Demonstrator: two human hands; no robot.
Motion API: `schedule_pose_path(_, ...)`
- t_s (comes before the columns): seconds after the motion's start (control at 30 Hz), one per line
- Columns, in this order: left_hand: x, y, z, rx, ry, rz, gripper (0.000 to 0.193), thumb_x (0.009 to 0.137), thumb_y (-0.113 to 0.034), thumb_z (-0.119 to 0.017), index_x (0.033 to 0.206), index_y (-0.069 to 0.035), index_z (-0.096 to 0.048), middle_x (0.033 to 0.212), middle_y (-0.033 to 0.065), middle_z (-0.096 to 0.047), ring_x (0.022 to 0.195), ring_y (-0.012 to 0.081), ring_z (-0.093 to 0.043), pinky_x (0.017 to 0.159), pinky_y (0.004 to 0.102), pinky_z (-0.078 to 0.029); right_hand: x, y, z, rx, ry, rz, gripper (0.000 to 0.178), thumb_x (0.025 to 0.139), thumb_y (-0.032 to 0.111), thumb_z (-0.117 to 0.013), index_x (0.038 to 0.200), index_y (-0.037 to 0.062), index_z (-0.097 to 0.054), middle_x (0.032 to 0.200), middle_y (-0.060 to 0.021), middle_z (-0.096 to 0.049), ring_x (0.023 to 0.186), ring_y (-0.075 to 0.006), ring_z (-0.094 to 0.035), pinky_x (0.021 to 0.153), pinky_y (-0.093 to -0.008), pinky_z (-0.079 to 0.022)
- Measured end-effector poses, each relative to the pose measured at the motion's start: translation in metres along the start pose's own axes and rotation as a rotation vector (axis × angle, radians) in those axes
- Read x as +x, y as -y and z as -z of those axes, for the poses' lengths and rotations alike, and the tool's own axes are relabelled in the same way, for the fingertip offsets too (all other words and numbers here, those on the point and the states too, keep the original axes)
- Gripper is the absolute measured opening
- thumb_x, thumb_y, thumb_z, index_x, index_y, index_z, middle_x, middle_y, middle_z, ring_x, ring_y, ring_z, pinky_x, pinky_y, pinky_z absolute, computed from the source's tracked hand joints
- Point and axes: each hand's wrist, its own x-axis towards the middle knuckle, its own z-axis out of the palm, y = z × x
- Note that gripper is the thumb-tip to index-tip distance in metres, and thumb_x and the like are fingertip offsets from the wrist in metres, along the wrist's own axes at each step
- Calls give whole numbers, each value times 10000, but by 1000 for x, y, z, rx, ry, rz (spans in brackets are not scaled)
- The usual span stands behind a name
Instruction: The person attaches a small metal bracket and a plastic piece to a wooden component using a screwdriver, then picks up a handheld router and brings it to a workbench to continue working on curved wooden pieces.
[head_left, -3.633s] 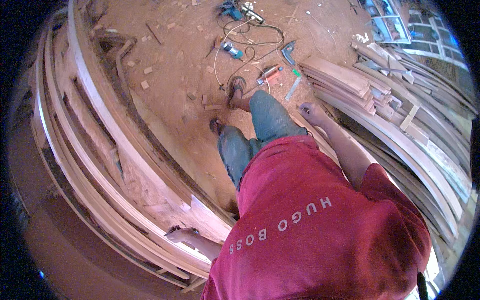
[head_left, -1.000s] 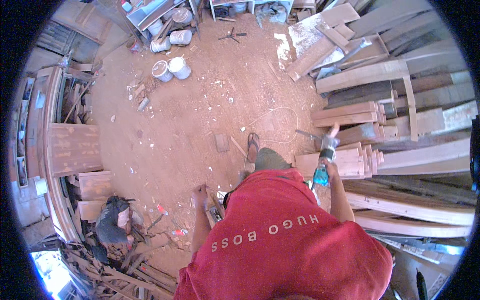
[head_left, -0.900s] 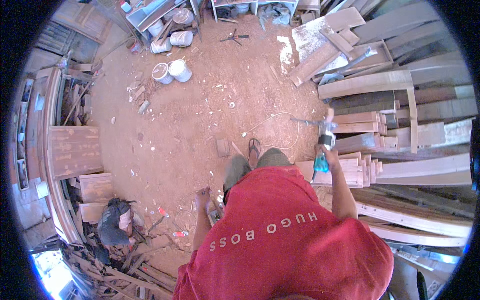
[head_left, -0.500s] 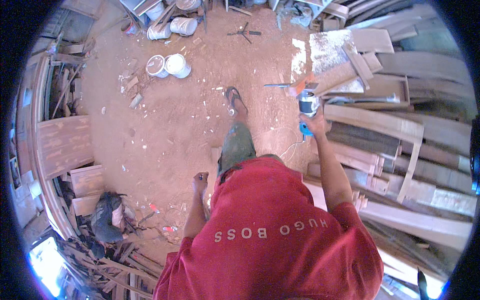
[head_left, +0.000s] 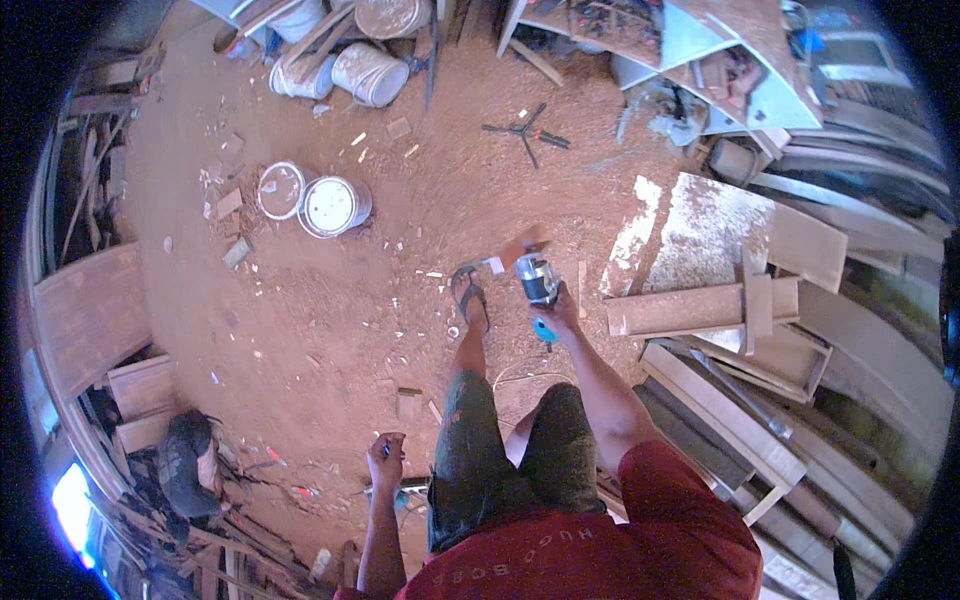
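Red shirt [head_left: 600,560] and dark shorts [head_left: 475,450] nearest. Left hand [head_left: 386,464] above the dusty floor [head_left: 300,330], fingers curled inward; small blue spot [head_left: 387,451] there, but cannot tell whether they pinch anything. Right hand [head_left: 562,312] farther out, fingers wrapped around the teal-and-silver power tool [head_left: 538,280], held over the floor, right of a sandalled foot [head_left: 470,302]. Blurred orange patch [head_left: 524,243] at its far end. Beyond: white bucket [head_left: 335,206] leftward, loose board [head_left: 680,310] rightward, dark splayed-arm object [head_left: 526,130] farthest.
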Motion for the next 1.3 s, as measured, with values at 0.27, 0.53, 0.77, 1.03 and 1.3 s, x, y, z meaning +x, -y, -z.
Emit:
schedule_pose_path(0.27,-14,33,-31,53,-162,120,249,899,-222,-627,754,-21,-604,584,-19,-467,532,63,-419,462,263,-408,103,85,-39,147,184,30,672,615,202,-843,1169,67,-488,1047,-92,-639,927,-203,-621,790,-338,-517)
schedule_pose_path(0.53,-130,21,-174,-348,-486,663,210,913,-217,-590,857,-24,-649,616,3,-530,486,89,-474,442,245,-413,218,53,-42,-79,506,170,631,602,268,-862,1118,59,-565,1041,-102,-654,924,-213,-625,801,-357,-508)
schedule_pose_path(0.77,-92,-1,-293,-518,-509,760,234,932,-212,-538,878,-10,-643,620,5,-501,571,90,-486,525,257,-416,283,78,-74,-170,716,19,635,591,310,-874,1110,65,-602,1056,-86,-667,914,-192,-639,783,-335,-512)
schedule_pose_path(1.03,153,-12,-325,-436,-434,274,123,898,-52,-513,968,15,-588,809,77,-567,745,151,-512,676,279,-424,339,41,-146,-255,766,195,560,568,291,-898,1010,59,-643,966,-79,-688,818,-184,-656,751,-321,-529)
schedule_pose_path(1.3,434,144,-383,192,-368,-187,331,795,49,-498,1113,-39,-525,944,202,-561,855,381,-552,774,473,-442,395,-33,-234,-122,727,314,484,605,222,-885,989,72,-631,935,-48,-686,813,-147,-644,727,-313,-535)
